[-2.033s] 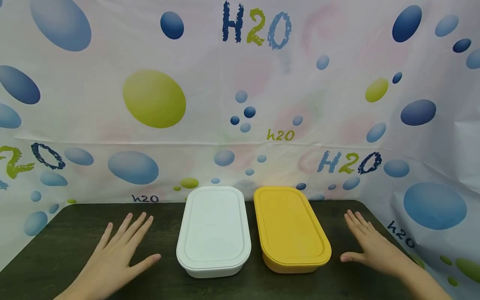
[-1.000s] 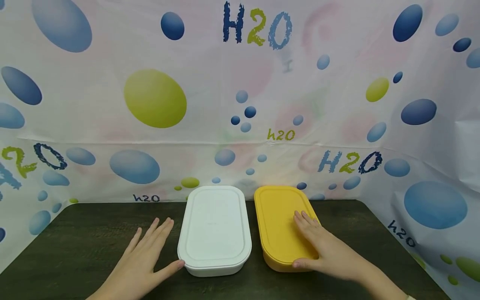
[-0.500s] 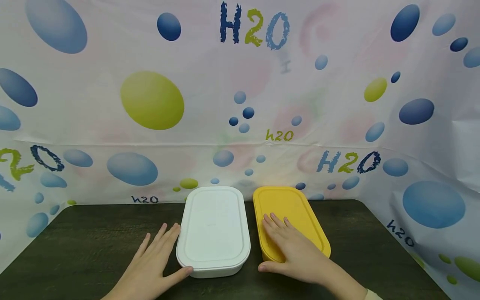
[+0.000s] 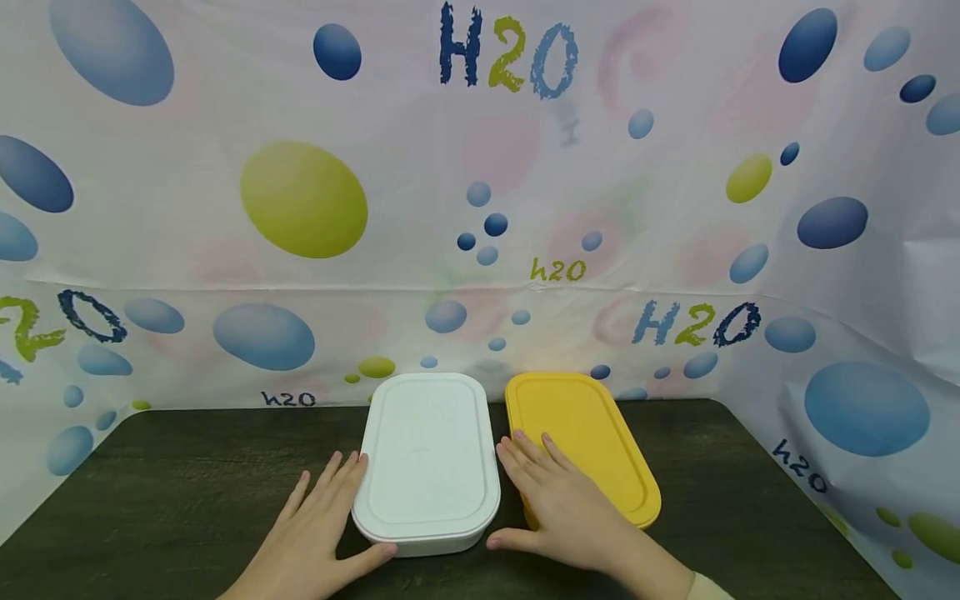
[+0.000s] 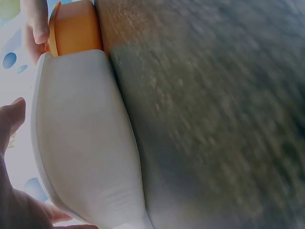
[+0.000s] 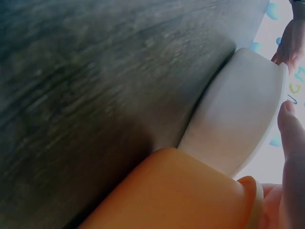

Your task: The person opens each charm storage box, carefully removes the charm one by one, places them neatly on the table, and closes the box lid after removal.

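A white lidded food container (image 4: 426,458) stands upright at the middle of the dark table, its long side running away from me. Just right of it is a yellow lidded food container (image 4: 592,433). My left hand (image 4: 315,525) is at the white container's left side, fingertips at the lid's edge and thumb by the front corner; contact is hard to tell. Reaching across the yellow container's front left part, my right hand (image 4: 562,504) has its fingertips close to the white container's right edge. Both hands' fingers look straight. Both lids appear closed, so the contents are hidden.
The dark wooden table (image 4: 187,483) stretches to both sides of the containers. Behind it hangs a white sheet (image 4: 420,142) printed with blue and green bubbles and lettering. It also closes off the right side.
My right hand has moved left from beyond the yellow container, across its lid, to beside the white one. My left hand has moved right to the white container's side. Both containers stay in place.
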